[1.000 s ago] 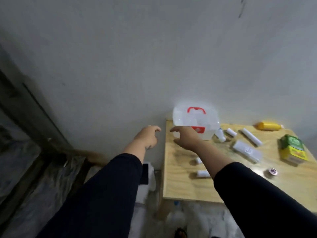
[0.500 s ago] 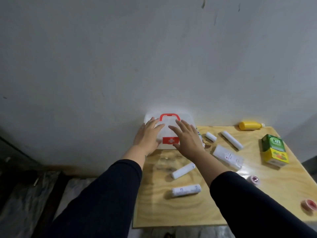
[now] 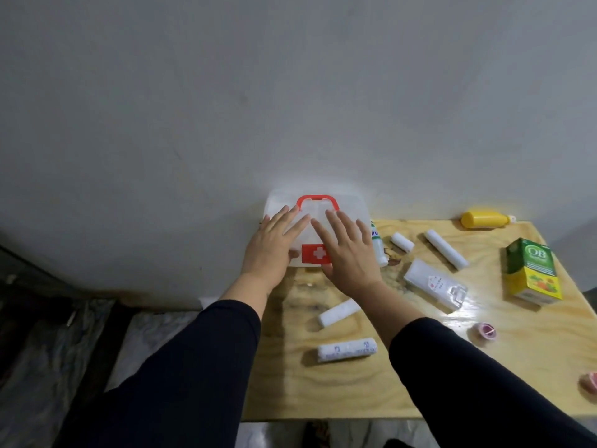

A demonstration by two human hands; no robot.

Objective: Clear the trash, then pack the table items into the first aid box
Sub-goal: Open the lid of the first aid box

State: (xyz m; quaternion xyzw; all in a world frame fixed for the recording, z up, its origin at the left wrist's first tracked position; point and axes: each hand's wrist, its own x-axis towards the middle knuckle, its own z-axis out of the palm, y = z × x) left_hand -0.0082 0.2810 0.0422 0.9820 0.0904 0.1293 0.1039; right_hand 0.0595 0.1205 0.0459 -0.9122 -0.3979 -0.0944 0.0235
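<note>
Resting my left hand [image 3: 273,245] and right hand [image 3: 347,250], fingers spread flat, on the closed first aid box [image 3: 318,218] at the table's [image 3: 403,389] far-left corner, I should thumb its red latch [image 3: 316,253] up evenly.

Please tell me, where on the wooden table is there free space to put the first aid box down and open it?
The widest bare patch on the table is the near edge, below the printed bandage roll and left of the pink tape rolls. A narrower bare strip runs down the left edge. The far side is crowded: the box, small bottle, rolls, clear pouch and juice carton.
</note>
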